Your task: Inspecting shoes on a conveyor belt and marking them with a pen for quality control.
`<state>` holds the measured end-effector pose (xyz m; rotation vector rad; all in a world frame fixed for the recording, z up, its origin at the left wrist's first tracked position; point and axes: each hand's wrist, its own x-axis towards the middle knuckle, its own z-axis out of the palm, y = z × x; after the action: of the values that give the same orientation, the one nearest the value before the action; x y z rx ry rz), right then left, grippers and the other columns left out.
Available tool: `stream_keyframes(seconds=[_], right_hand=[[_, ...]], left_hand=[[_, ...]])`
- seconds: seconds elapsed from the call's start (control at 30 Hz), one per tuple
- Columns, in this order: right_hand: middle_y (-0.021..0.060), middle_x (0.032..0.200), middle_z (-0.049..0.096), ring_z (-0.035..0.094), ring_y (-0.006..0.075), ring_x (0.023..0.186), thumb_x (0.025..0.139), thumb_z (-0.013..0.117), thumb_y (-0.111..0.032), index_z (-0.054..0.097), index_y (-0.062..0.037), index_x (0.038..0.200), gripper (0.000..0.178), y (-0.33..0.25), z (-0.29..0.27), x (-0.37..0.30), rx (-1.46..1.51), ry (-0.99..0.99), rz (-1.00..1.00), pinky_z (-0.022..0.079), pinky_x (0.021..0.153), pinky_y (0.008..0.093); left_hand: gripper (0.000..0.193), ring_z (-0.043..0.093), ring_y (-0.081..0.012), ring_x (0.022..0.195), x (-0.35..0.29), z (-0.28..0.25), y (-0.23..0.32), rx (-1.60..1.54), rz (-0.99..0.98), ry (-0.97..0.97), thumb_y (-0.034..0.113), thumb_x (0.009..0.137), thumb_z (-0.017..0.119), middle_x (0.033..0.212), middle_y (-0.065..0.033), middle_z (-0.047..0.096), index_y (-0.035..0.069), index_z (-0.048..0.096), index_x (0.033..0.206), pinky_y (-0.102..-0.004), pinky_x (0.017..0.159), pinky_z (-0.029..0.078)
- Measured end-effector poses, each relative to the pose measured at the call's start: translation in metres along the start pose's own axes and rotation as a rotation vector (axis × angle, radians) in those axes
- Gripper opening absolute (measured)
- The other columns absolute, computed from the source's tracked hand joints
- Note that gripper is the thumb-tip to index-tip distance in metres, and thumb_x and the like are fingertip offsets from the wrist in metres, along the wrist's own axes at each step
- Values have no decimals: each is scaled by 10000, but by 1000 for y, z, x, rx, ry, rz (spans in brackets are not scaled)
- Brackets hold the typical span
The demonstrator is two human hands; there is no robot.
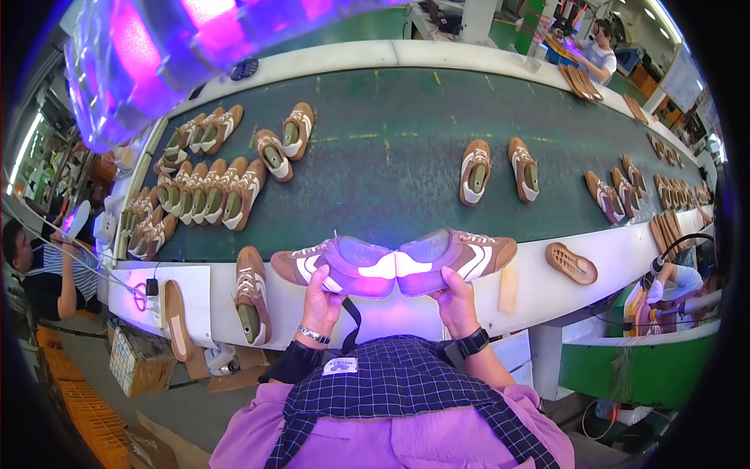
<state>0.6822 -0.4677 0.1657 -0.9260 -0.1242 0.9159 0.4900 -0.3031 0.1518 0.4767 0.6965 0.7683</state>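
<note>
My left hand is closed round a brown sneaker with white side stripes, its toe pointing left. A matching sneaker, toe pointing right, is gripped by my right hand. Both are held up over the white ledge, heel to heel and apparently touching, their sides turned toward me under purple light. My thumbs lie on the near sides; most other fingers are hidden behind the shoes. Left of my left hand, a single brown sneaker rests on the ledge.
A green conveyor belt carries several similar sneakers, clustered at the left and spread right. Loose soles lie on the ledge at left and right. A cream block is near my right hand. Other people work left, right and far right.
</note>
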Motion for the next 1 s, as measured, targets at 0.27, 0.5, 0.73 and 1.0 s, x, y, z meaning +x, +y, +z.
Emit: stream_keyframes(seconds=[0.27,0.5,0.73,1.0], right_hand=[[69,990,647,630,168,884,900,570,-226,571,-35,1086,267,2,-3,0,26,-18,-27,517,737,335],[117,1202,571,582,248,1074,880,547,-262,458,-23,1259,457,2,-21,-3,230,-93,164,485,910,441],[183,1218,553,595,335,1047,867,483,-379,402,-8,1314,587,18,-52,-8,262,-107,342,491,886,512],[170,1216,566,604,299,1051,892,480,-312,399,-1,1329,543,7,-63,0,317,-182,432,490,913,440]], left_hand=[[349,625,-177,960,5,0,-6,-55,-21,35,266,844,626,1067,-31,638,97,563,1142,-350,798,530],[420,591,-242,1055,24,1,1,-107,-13,-125,273,866,554,1169,-83,597,73,512,1234,-398,904,490],[501,553,-307,1086,154,-22,76,73,-31,-137,425,957,424,1226,-165,532,70,443,1310,-530,816,497],[103,571,-203,650,106,-122,16,419,50,252,202,878,544,714,-53,564,107,556,839,-375,597,503]])
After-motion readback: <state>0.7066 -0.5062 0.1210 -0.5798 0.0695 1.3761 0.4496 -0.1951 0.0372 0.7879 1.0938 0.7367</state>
